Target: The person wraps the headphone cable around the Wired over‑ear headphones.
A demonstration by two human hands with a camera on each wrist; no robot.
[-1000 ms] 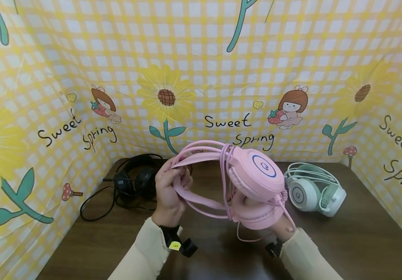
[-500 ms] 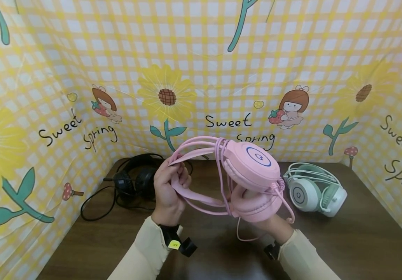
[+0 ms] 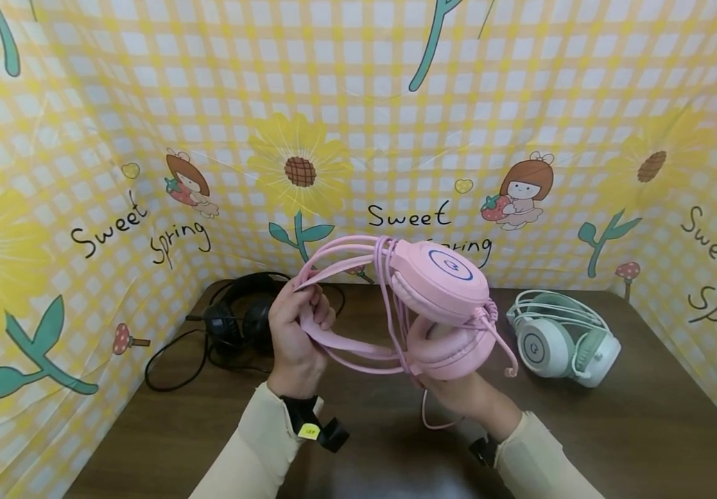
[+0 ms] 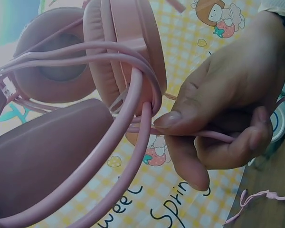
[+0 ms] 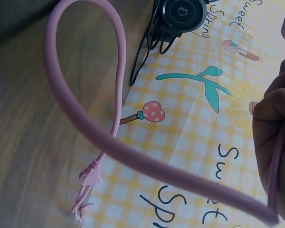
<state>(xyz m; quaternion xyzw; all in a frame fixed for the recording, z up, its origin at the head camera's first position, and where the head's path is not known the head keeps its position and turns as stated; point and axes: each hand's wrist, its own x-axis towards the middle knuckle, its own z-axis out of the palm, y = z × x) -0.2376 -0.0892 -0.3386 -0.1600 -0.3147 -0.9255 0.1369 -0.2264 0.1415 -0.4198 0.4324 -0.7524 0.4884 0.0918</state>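
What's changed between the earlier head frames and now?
The pink headset has shifted up and to the left in the head view, its cups most of all, and more of the right hand shows below them. The left hand has shifted slightly left, still gripping the headband. No new grip or release is visible. The black headset and mint headset stayed put.

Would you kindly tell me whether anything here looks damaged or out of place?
No damage is visible; the one mild oddity is the pink cable, partly wound around the pink headphones instead of hanging free, with the right hand pinching it.
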